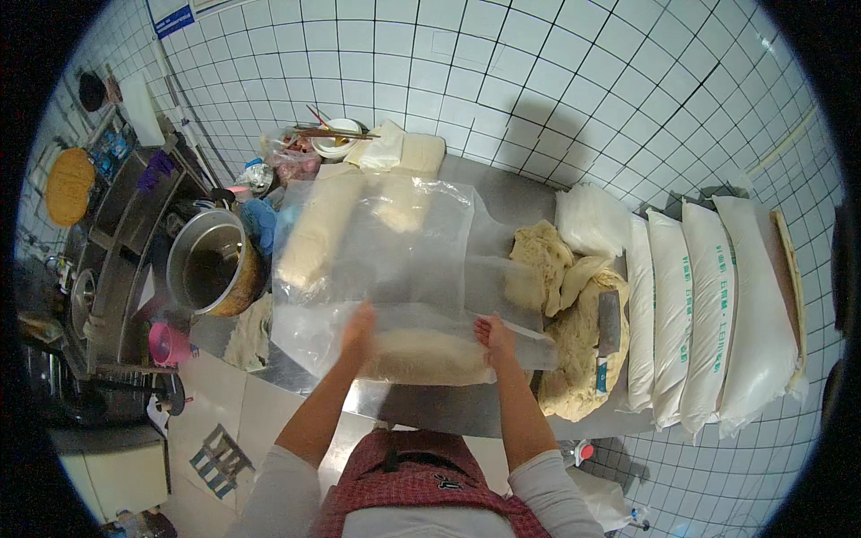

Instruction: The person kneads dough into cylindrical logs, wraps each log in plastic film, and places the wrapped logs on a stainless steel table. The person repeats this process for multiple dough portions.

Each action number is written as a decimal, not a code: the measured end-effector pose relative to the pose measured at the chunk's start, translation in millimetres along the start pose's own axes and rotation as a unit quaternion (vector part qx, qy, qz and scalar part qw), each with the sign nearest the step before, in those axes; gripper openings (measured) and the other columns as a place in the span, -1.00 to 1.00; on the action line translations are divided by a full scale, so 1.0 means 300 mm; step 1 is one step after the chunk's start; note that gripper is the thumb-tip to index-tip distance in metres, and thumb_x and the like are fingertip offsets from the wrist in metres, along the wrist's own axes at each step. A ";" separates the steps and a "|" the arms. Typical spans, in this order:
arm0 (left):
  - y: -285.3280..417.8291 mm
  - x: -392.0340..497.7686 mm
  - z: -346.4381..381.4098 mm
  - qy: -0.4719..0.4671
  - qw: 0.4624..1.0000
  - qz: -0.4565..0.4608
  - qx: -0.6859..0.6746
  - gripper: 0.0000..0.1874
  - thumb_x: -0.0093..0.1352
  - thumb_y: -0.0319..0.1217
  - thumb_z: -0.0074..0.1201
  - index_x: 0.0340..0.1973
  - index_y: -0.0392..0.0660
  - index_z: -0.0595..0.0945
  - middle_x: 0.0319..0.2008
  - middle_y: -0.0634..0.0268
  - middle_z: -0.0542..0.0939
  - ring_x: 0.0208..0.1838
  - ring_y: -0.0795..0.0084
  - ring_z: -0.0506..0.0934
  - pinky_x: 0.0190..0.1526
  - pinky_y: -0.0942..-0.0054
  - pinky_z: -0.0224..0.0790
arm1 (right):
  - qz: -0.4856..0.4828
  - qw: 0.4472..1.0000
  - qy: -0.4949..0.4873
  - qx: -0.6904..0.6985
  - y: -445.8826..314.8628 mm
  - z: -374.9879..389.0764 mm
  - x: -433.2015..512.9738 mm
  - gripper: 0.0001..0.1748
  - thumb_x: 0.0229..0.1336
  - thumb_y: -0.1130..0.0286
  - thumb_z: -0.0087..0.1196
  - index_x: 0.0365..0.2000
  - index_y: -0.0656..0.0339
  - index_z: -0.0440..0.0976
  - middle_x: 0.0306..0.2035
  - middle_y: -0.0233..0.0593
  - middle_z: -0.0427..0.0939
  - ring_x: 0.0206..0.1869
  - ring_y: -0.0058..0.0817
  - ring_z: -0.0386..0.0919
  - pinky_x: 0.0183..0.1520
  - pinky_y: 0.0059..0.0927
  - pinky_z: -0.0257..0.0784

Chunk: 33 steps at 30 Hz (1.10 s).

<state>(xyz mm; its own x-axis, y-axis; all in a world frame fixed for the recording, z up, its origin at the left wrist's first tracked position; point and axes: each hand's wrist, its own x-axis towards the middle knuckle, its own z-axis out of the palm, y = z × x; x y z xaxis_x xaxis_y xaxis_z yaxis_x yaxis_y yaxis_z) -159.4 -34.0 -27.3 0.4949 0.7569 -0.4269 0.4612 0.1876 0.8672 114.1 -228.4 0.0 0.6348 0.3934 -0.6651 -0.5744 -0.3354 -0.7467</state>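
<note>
A long pale slab of dough [430,360] lies near the front edge of the steel table, under or inside clear plastic sheeting [417,269]. At the slab's left end is my left hand [360,335], blurred, against the plastic; its fingers are unclear. My right hand [496,339] is at the right end, fingers curled on the plastic. Farther back, the sheeting covers a second dough slab [316,245] and part of a third [405,212]. To the right sits a large heap of yellowish dough [572,376] with a cleaver [609,323] lying on it.
White flour sacks [703,316] bearing green writing stand along the right. Behind the dough heap is a stack of plastic bags [592,218]. A large metal pot [212,269] and a cloth [249,336] are at left. Chopsticks rest across a white bowl [336,144] by the tiled wall.
</note>
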 end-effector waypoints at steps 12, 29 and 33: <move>0.260 -0.260 0.232 -0.125 0.791 0.313 0.511 0.11 0.16 0.41 0.26 0.51 0.17 0.32 0.53 0.16 0.31 0.56 -0.08 0.26 0.45 -0.39 0.03 | -0.404 0.829 0.275 -0.270 0.067 -0.517 -0.407 -0.21 0.23 0.03 0.35 0.27 0.37 0.39 0.20 0.15 0.50 0.18 0.04 0.53 0.23 -0.04 0.44; 0.160 -0.239 0.212 -0.050 0.769 0.388 0.507 0.17 0.08 0.55 0.12 0.44 0.06 0.41 0.43 0.13 0.44 0.44 -0.13 0.39 0.36 -0.31 0.20 | -0.230 0.806 0.081 -0.539 -0.191 -0.596 -0.289 -0.73 0.36 0.21 0.21 -0.25 0.25 0.56 -0.37 -0.05 0.63 -0.33 -0.07 0.63 -0.16 0.01 0.54; 0.218 -0.277 0.213 -0.100 0.781 0.306 0.535 0.15 0.17 0.50 0.11 0.50 0.04 0.34 0.50 0.07 0.35 0.52 -0.15 0.31 0.44 -0.35 0.10 | -0.342 0.674 0.222 -0.616 -0.254 -0.485 -0.310 -0.58 0.24 0.17 0.28 -0.02 0.23 0.56 0.01 0.04 0.60 0.04 0.00 0.56 0.13 0.12 0.44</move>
<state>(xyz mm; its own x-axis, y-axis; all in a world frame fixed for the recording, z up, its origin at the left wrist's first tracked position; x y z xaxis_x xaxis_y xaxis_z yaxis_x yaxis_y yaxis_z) -123.3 -124.6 48.4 0.9191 0.3681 -0.1408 0.3931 -0.8822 0.2593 173.9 -364.1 116.8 0.7824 0.6138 0.1051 0.6227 -0.7693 -0.1427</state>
